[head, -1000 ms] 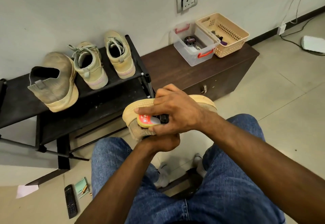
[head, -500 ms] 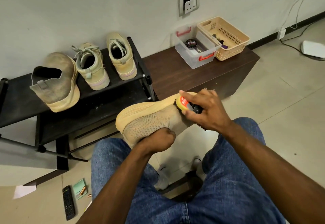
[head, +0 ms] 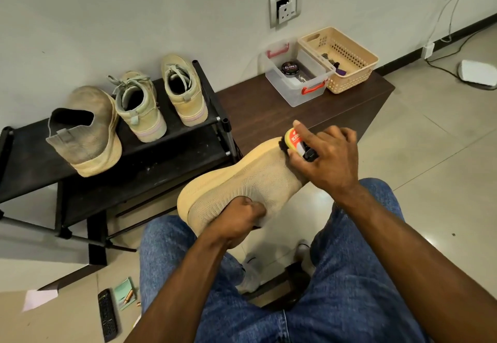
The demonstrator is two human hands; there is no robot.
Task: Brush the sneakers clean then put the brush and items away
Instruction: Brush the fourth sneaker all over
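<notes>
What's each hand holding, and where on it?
Left hand grips the sneaker at its collar opening. Right hand grips the brush by its back.

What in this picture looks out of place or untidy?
A remote control, a green notepad and a pen lie loose on the floor beside the shoe rack, not stored like the other items.
</notes>
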